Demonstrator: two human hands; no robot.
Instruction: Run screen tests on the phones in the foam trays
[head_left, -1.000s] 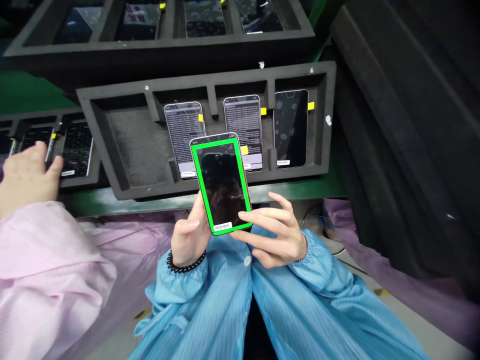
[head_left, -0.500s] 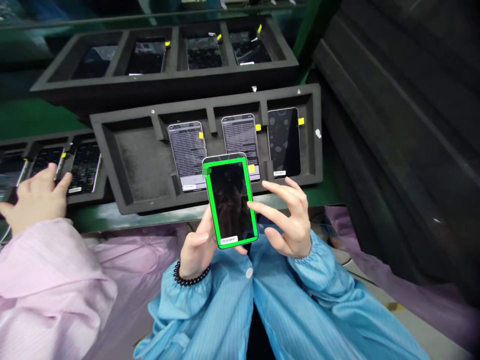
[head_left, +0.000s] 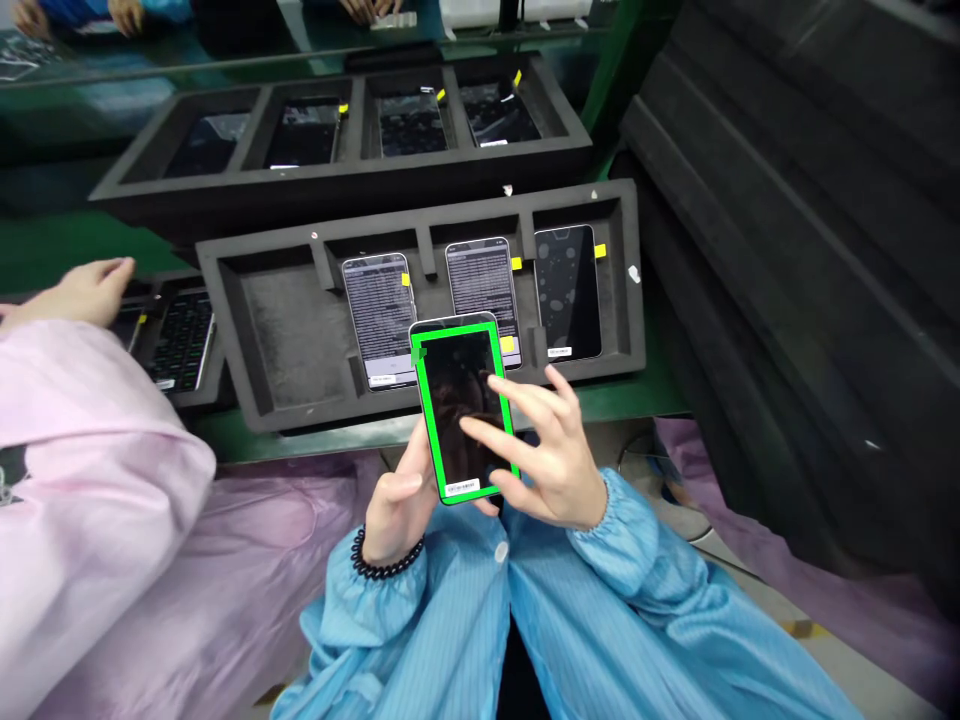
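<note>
My left hand (head_left: 401,500) grips a smartphone (head_left: 459,440) from its lower left side, with the fingers passing behind it. The phone's screen is black with a bright green border and a small green patch at the upper left edge; a white barcode label sits at its bottom. My right hand (head_left: 551,455) hovers over the screen with fingers spread, the index fingertip over its middle. Whether that fingertip touches the glass I cannot tell. Just beyond the phone lies a black foam tray (head_left: 289,340) with three phones in its compartments, two showing lines of text and one dark.
A second foam tray (head_left: 337,180) with several phones stands behind. At left, a co-worker's hand (head_left: 75,290) in a pink sleeve is over another tray (head_left: 217,375). Large dark foam trays (head_left: 765,300) rise on the right. Other people's hands (head_left: 367,10) show at the top.
My right hand has moved left, from the phone's right edge to over its screen. The co-worker's hand has moved up and away from the phones at left. My left hand keeps its hold.
</note>
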